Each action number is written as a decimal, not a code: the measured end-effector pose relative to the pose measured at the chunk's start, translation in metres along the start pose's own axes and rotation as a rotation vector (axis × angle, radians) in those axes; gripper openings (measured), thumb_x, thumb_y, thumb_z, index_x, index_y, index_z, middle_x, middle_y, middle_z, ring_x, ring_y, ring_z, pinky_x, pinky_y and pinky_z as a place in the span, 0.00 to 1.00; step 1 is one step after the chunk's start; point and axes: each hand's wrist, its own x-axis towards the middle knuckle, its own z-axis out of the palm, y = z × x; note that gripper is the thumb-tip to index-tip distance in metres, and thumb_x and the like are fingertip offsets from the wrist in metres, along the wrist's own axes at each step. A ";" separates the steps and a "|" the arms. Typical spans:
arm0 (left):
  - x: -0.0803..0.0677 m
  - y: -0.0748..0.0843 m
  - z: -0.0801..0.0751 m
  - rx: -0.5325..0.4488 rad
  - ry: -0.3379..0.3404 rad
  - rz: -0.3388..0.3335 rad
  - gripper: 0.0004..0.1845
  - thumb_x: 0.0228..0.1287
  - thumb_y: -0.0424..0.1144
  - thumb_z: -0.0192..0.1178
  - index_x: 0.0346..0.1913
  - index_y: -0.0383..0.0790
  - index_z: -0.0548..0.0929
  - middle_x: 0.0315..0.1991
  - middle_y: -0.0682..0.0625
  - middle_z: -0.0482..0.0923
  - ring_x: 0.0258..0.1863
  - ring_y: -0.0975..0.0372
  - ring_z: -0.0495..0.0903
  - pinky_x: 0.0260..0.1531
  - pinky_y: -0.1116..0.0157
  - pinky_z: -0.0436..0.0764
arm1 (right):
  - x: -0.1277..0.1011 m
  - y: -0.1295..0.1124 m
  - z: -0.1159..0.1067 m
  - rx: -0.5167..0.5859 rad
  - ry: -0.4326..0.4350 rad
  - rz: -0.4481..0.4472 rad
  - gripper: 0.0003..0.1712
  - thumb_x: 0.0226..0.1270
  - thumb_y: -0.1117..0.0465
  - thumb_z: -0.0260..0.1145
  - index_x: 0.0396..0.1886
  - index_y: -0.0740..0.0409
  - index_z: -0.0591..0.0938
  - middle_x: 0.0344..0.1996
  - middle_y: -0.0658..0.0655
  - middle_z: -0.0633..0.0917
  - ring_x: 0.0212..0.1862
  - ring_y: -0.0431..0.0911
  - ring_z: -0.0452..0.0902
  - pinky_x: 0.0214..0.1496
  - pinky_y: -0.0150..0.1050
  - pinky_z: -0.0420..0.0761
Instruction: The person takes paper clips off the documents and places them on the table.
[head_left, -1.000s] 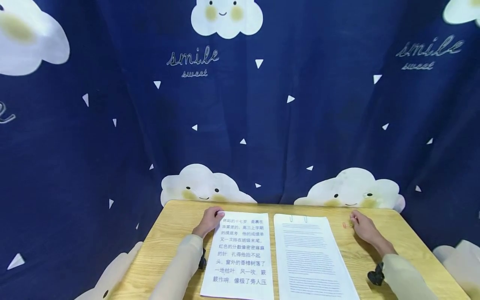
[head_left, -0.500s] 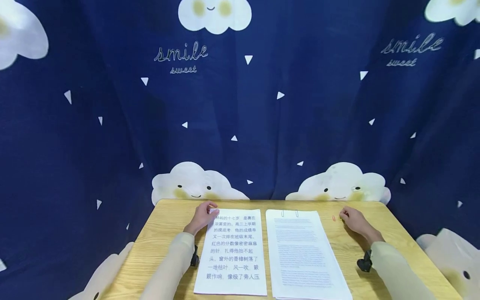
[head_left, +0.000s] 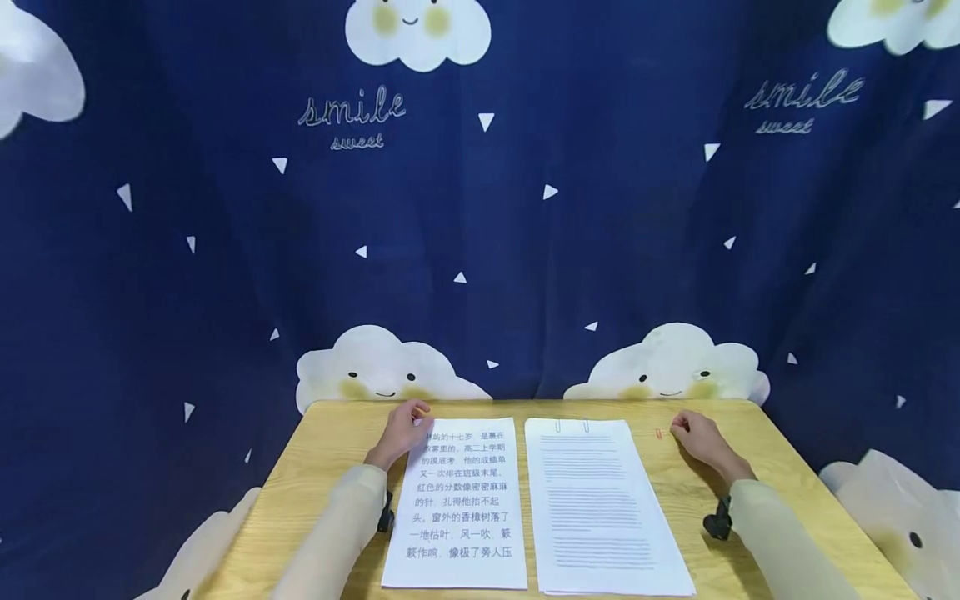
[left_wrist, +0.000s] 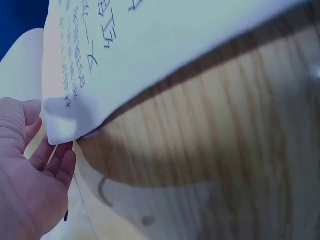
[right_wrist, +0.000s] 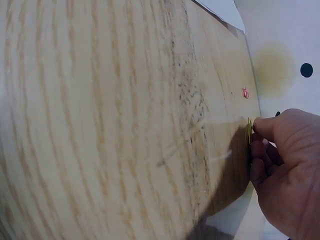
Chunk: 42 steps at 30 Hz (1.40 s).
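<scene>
Both hands have barely shifted: left hand (head_left: 402,431) lifts the corner of the large-print sheet (head_left: 459,508); right hand (right_wrist: 282,170) pinches what appears a yellow paper clip (right_wrist: 249,131) on the counter (head_left: 330,467). Lift it edge-up; red clip (head_left: 658,433) lies beside.

Light wooden table (head_left: 337,450) with visible grain and matt finish, two matt white paper sheets (head_left: 461,508) at 6 o'clock, soft navy cloth backdrop (head_left: 525,250) with printed clouds at 12 o'clock, small glossy red paper clip (head_left: 658,433).
</scene>
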 end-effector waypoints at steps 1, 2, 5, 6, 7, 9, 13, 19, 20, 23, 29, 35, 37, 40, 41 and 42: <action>0.000 0.003 0.000 0.016 -0.007 0.000 0.13 0.68 0.32 0.65 0.52 0.32 0.83 0.40 0.43 0.81 0.37 0.56 0.75 0.38 0.61 0.75 | 0.000 0.002 0.000 -0.005 0.009 -0.006 0.05 0.75 0.69 0.58 0.37 0.66 0.78 0.30 0.57 0.78 0.34 0.49 0.71 0.37 0.42 0.71; 0.000 0.006 0.001 0.026 -0.009 -0.009 0.12 0.69 0.33 0.65 0.53 0.33 0.83 0.40 0.43 0.81 0.37 0.56 0.75 0.38 0.60 0.75 | -0.001 0.002 0.000 -0.005 0.013 -0.008 0.06 0.76 0.69 0.57 0.37 0.67 0.78 0.31 0.58 0.79 0.35 0.50 0.72 0.37 0.43 0.72; -0.001 0.012 0.002 0.056 0.014 0.003 0.11 0.70 0.33 0.64 0.51 0.33 0.84 0.40 0.44 0.82 0.38 0.55 0.77 0.40 0.58 0.75 | 0.000 0.004 0.003 0.002 0.015 -0.014 0.07 0.77 0.67 0.57 0.38 0.67 0.78 0.31 0.58 0.80 0.35 0.50 0.72 0.38 0.44 0.72; -0.001 0.015 0.003 0.067 0.018 0.013 0.11 0.70 0.33 0.64 0.51 0.33 0.84 0.41 0.44 0.82 0.39 0.54 0.77 0.42 0.57 0.75 | 0.000 0.005 0.003 0.007 0.014 -0.006 0.07 0.77 0.66 0.58 0.39 0.67 0.78 0.31 0.58 0.79 0.35 0.50 0.72 0.38 0.44 0.72; 0.000 0.017 0.005 0.082 0.024 0.033 0.10 0.70 0.33 0.64 0.51 0.33 0.85 0.41 0.43 0.82 0.40 0.53 0.78 0.43 0.56 0.76 | -0.001 0.005 0.003 0.009 0.015 0.003 0.08 0.77 0.65 0.58 0.39 0.67 0.78 0.31 0.58 0.79 0.35 0.50 0.72 0.38 0.44 0.72; 0.002 0.023 0.011 0.114 0.032 0.096 0.11 0.69 0.34 0.65 0.50 0.32 0.85 0.42 0.42 0.83 0.42 0.51 0.79 0.45 0.53 0.77 | -0.002 0.004 0.004 0.015 0.012 0.025 0.09 0.77 0.63 0.59 0.40 0.66 0.77 0.31 0.57 0.78 0.35 0.50 0.72 0.38 0.43 0.72; 0.009 0.040 0.029 0.173 -0.011 0.233 0.10 0.70 0.35 0.64 0.50 0.34 0.85 0.45 0.42 0.84 0.46 0.50 0.81 0.50 0.50 0.78 | -0.004 0.000 0.005 0.020 0.023 0.026 0.10 0.78 0.61 0.60 0.40 0.66 0.76 0.30 0.57 0.76 0.34 0.49 0.71 0.36 0.42 0.70; 0.017 0.077 0.069 0.178 -0.111 0.330 0.07 0.71 0.36 0.63 0.47 0.37 0.86 0.42 0.47 0.85 0.43 0.56 0.81 0.47 0.56 0.79 | -0.010 0.000 0.005 0.037 0.027 0.010 0.12 0.79 0.60 0.61 0.40 0.66 0.76 0.28 0.55 0.75 0.31 0.47 0.69 0.32 0.38 0.68; 0.017 0.083 0.075 0.179 -0.126 0.333 0.07 0.71 0.36 0.63 0.47 0.37 0.86 0.42 0.48 0.85 0.43 0.56 0.80 0.47 0.57 0.80 | -0.010 0.000 0.006 0.040 0.028 0.013 0.12 0.79 0.59 0.61 0.40 0.66 0.76 0.28 0.55 0.75 0.31 0.46 0.69 0.32 0.37 0.68; 0.018 0.098 0.094 0.199 -0.187 0.323 0.10 0.74 0.39 0.61 0.50 0.40 0.87 0.44 0.49 0.85 0.44 0.59 0.80 0.48 0.59 0.79 | -0.011 -0.001 0.008 0.040 0.030 0.017 0.13 0.79 0.59 0.61 0.41 0.67 0.76 0.28 0.55 0.75 0.32 0.46 0.69 0.32 0.37 0.68; 0.020 0.117 0.122 0.310 -0.291 0.348 0.11 0.75 0.43 0.61 0.44 0.39 0.86 0.32 0.54 0.77 0.32 0.64 0.73 0.36 0.66 0.73 | -0.009 -0.005 0.013 0.059 0.045 0.019 0.14 0.80 0.58 0.58 0.40 0.67 0.76 0.28 0.56 0.75 0.31 0.47 0.69 0.33 0.38 0.68; 0.020 0.120 0.134 0.375 -0.297 0.406 0.16 0.70 0.42 0.64 0.25 0.41 0.74 0.22 0.56 0.59 0.26 0.63 0.63 0.30 0.67 0.62 | -0.010 -0.007 0.018 0.073 0.043 0.062 0.14 0.82 0.57 0.58 0.42 0.67 0.76 0.30 0.56 0.73 0.34 0.48 0.69 0.33 0.38 0.67; 0.020 0.122 0.137 0.378 -0.291 0.395 0.13 0.70 0.43 0.65 0.27 0.44 0.80 0.23 0.57 0.67 0.29 0.63 0.69 0.32 0.66 0.69 | -0.011 -0.006 0.018 0.064 0.045 0.079 0.14 0.82 0.57 0.58 0.43 0.66 0.76 0.30 0.56 0.73 0.35 0.48 0.69 0.34 0.39 0.67; 0.019 0.127 0.140 0.386 -0.280 0.377 0.06 0.71 0.42 0.65 0.37 0.46 0.89 0.33 0.55 0.81 0.37 0.61 0.79 0.42 0.64 0.78 | -0.013 -0.006 0.013 0.060 0.046 0.088 0.16 0.82 0.56 0.57 0.44 0.68 0.76 0.31 0.56 0.74 0.35 0.49 0.70 0.35 0.39 0.68; 0.019 0.129 0.141 0.397 -0.276 0.372 0.06 0.72 0.41 0.64 0.39 0.46 0.90 0.36 0.54 0.83 0.40 0.61 0.81 0.45 0.64 0.79 | -0.013 -0.007 0.011 0.062 0.051 0.090 0.17 0.82 0.56 0.57 0.45 0.69 0.76 0.31 0.57 0.74 0.35 0.49 0.70 0.35 0.40 0.68; 0.018 0.131 0.142 0.405 -0.272 0.370 0.07 0.72 0.40 0.63 0.40 0.46 0.91 0.37 0.53 0.84 0.41 0.60 0.81 0.47 0.63 0.80 | -0.012 -0.007 0.010 0.064 0.060 0.092 0.17 0.82 0.56 0.57 0.45 0.69 0.76 0.31 0.58 0.75 0.35 0.50 0.70 0.35 0.40 0.69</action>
